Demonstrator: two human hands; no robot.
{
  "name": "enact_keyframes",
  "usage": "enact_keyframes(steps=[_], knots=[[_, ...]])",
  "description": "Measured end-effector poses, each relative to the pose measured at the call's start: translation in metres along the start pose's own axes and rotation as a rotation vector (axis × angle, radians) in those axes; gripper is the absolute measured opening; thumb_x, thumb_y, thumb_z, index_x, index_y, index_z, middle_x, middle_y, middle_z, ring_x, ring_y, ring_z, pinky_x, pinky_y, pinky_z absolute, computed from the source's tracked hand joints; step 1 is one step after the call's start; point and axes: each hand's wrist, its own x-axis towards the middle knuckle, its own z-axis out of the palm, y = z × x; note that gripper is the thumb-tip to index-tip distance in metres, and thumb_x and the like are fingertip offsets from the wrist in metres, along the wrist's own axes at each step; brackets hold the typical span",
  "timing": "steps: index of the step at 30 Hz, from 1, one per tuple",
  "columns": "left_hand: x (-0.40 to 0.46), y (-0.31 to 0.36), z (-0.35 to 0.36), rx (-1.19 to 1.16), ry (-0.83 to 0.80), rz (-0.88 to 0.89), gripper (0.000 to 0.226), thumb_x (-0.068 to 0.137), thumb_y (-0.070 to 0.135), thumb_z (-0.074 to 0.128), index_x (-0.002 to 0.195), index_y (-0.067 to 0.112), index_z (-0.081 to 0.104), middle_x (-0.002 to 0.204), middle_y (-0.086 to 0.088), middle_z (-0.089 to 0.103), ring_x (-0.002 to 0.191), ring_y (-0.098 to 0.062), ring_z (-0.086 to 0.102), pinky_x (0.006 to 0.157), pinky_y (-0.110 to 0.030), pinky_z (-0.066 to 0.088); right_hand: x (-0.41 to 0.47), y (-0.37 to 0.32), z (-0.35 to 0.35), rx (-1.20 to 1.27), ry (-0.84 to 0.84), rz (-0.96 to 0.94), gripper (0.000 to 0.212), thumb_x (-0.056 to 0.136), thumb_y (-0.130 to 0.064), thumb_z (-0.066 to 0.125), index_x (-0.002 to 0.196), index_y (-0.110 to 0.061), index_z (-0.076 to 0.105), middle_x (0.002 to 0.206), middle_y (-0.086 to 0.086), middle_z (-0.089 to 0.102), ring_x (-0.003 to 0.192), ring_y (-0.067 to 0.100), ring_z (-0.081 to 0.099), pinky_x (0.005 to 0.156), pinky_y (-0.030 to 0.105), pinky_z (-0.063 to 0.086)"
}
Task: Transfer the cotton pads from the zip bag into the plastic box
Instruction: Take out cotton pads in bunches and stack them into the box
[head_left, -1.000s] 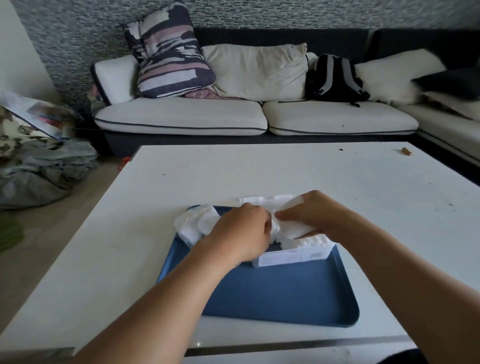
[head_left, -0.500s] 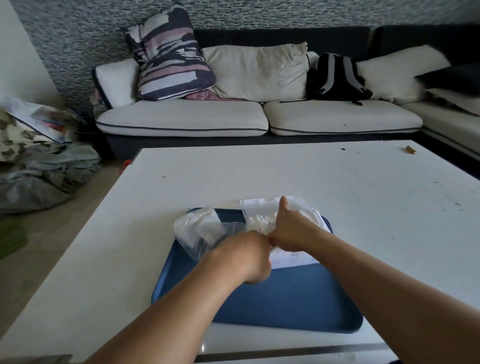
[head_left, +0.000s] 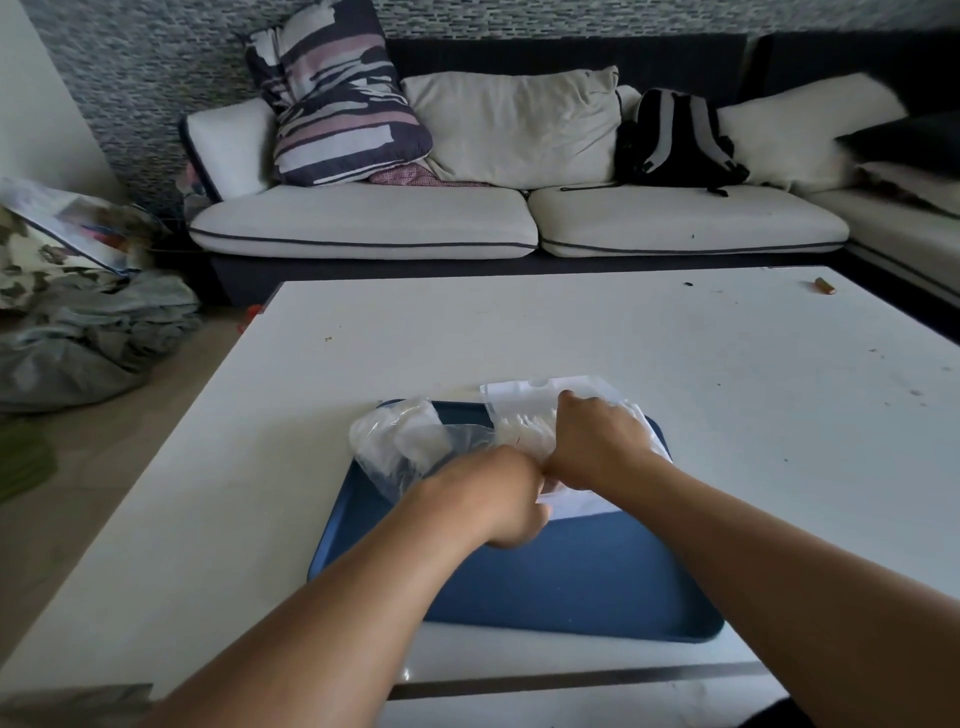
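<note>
Cotton pads (head_left: 524, 434) now sit in the plastic box (head_left: 571, 499) mid-frame on the blue tray (head_left: 571, 582). Right hand (head_left: 597, 441) presses them down; left hand (head_left: 498, 499) probably holds the emptier zip bag (head_left: 400, 441).

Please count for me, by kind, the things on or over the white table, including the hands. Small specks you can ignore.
Hands: 2 (left hand, right hand)
Blue tray: 1
Zip bag: 1
Plastic box, mostly hidden under the right hand: 1
Small brown item at the far right corner: 1
Total: 6
</note>
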Motion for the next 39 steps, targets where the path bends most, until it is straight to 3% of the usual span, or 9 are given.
enact_keyframes(steps=[5, 11, 14, 21, 28, 31, 33, 36, 39], knots=[[-0.001, 0.003, 0.0, -0.005, 0.01, 0.013, 0.027, 0.098, 0.034, 0.051, 0.074, 0.025, 0.044, 0.081, 0.004, 0.052, 0.081, -0.024, 0.056, 0.067, -0.031, 0.041, 0.008, 0.003, 0.013, -0.041, 0.039, 0.054, 0.051, 0.075, -0.024, 0.075, 0.114, -0.01, 0.044, 0.104, 0.006, 0.067, 0.102, 0.03, 0.065, 0.069, 0.032, 0.039], [-0.002, 0.002, -0.002, 0.007, -0.056, 0.03, 0.021, 0.1, 0.036, 0.047, 0.096, 0.019, 0.058, 0.099, -0.002, 0.058, 0.087, -0.024, 0.056, 0.069, -0.031, 0.041, 0.007, 0.01, -0.016, 0.119, -0.077, 0.018, 0.071, 0.062, -0.049, 0.083, 0.113, -0.012, 0.05, 0.094, 0.0, 0.063, 0.083, 0.022, 0.064, 0.071, 0.032, 0.052], [-0.002, 0.001, -0.006, -0.015, -0.084, 0.032, 0.027, 0.102, 0.038, 0.047, 0.098, 0.016, 0.063, 0.101, -0.003, 0.061, 0.093, -0.026, 0.059, 0.078, -0.034, 0.049, 0.0, 0.009, -0.045, 0.425, 0.018, -0.101, 0.018, 0.085, -0.025, 0.068, 0.093, -0.009, 0.07, 0.088, -0.001, 0.072, 0.06, 0.012, 0.061, 0.058, 0.031, 0.055], [-0.003, -0.001, -0.005, 0.018, -0.009, 0.028, 0.024, 0.098, 0.029, 0.048, 0.078, 0.017, 0.056, 0.091, -0.004, 0.067, 0.087, -0.027, 0.066, 0.08, -0.039, 0.057, -0.017, -0.008, -0.029, 0.294, -0.625, -0.019, 0.016, 0.088, -0.008, 0.049, 0.097, -0.003, 0.06, 0.087, 0.019, 0.072, 0.045, 0.019, 0.059, 0.048, 0.021, 0.037], [-0.01, 0.004, -0.01, -0.053, -0.066, -0.022, 0.019, 0.095, 0.021, 0.048, 0.083, 0.016, 0.061, 0.083, -0.005, 0.068, 0.078, -0.029, 0.07, 0.063, -0.032, 0.053, -0.008, -0.007, -0.03, 0.273, -0.582, 0.045, 0.022, 0.091, -0.003, 0.045, 0.103, 0.002, 0.062, 0.06, 0.009, 0.056, 0.039, 0.017, 0.057, 0.039, 0.017, 0.034], [-0.02, -0.007, -0.032, -0.496, -0.128, 0.027, 0.023, 0.099, 0.018, 0.052, 0.104, 0.006, 0.071, 0.1, -0.015, 0.075, 0.068, -0.023, 0.075, 0.049, -0.024, 0.053, -0.008, -0.006, -0.041, 0.474, -0.36, -0.06, 0.02, 0.087, -0.002, 0.055, 0.084, 0.003, 0.074, 0.056, 0.005, 0.069, 0.039, 0.012, 0.058, 0.039, 0.015, 0.04], [-0.027, -0.033, -0.053, -0.688, 0.12, 0.016, 0.017, 0.095, 0.015, 0.061, 0.098, 0.006, 0.074, 0.089, -0.012, 0.076, 0.056, -0.012, 0.071, 0.045, -0.021, 0.048, -0.012, -0.006, -0.047, 0.633, -0.301, -0.156, 0.019, 0.086, -0.004, 0.059, 0.082, 0.001, 0.077, 0.067, 0.006, 0.075, 0.054, 0.014, 0.068, 0.048, 0.019, 0.05], [-0.031, -0.09, -0.063, -0.587, 0.602, -0.182, 0.029, 0.084, 0.017, 0.07, 0.112, 0.018, 0.073, 0.107, 0.002, 0.075, 0.095, -0.012, 0.071, 0.081, -0.026, 0.053, -0.021, -0.015, -0.034, 0.37, -0.368, -0.412, 0.022, 0.082, -0.007, 0.064, 0.09, -0.016, 0.082, 0.071, -0.013, 0.075, 0.066, 0.003, 0.068, 0.067, 0.018, 0.052], [-0.032, -0.129, -0.04, -0.47, 0.331, -0.389, 0.076, 0.08, 0.026, 0.073, 0.15, 0.022, 0.043, 0.154, 0.001, 0.047, 0.139, -0.022, 0.047, 0.109, -0.034, 0.041, -0.021, -0.032, -0.013, 0.213, -0.374, -0.552, 0.034, 0.087, -0.004, 0.056, 0.106, -0.02, 0.079, 0.101, -0.012, 0.076, 0.091, 0.006, 0.069, 0.086, 0.022, 0.053]])
